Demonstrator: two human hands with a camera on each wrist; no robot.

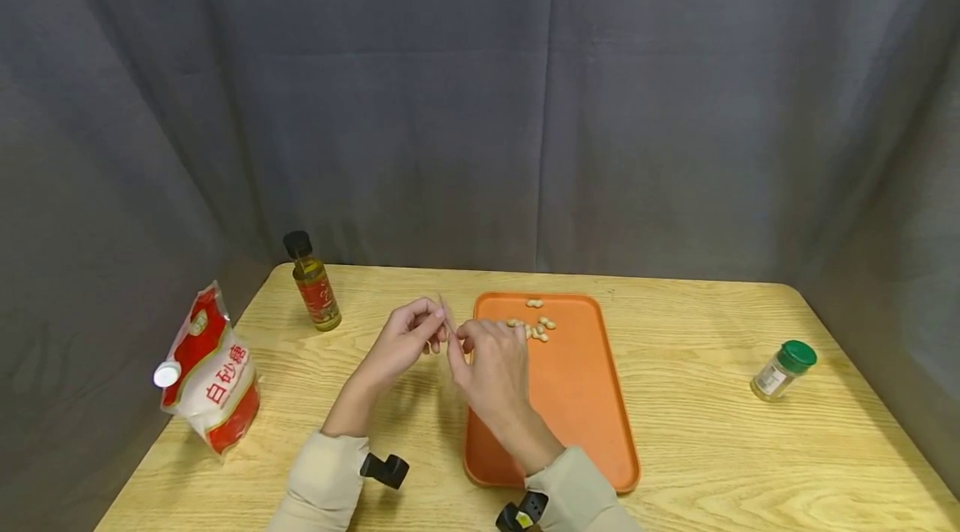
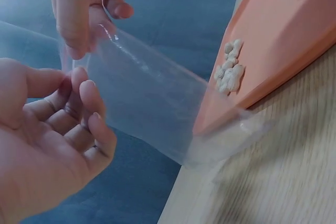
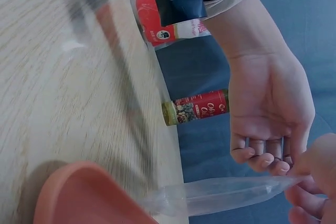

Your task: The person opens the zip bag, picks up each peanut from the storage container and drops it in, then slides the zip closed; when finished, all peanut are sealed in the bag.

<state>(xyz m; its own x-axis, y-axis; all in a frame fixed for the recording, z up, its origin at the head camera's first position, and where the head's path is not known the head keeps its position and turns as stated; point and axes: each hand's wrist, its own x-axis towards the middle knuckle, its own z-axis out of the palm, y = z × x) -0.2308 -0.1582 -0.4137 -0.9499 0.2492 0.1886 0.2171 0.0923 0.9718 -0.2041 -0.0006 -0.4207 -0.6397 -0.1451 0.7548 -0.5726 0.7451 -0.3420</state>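
A clear plastic bag [image 2: 152, 87] hangs between my two hands above the table's left middle, its top edge at my fingertips. My left hand [image 1: 408, 336] pinches that edge between thumb and forefinger, its other fingers loosely curled. From the other side my right hand [image 1: 491, 365] pinches the same edge, over the left rim of the orange tray [image 1: 577, 399]. In the right wrist view the bag [image 3: 231, 195] drops narrow and flat toward the tray. Several unshelled peanuts [image 1: 542, 332] lie in the tray's upper part, partly behind my right hand in the head view.
At the left stands a red and white sugar bag [image 1: 217, 378] with a white cap. An olive oil bottle [image 1: 318, 294] stands behind it near the back edge. On the right is a small green-lidded jar [image 1: 782, 371]. A grey curtain [image 1: 480, 98] surrounds the wooden table [image 1: 705, 449].
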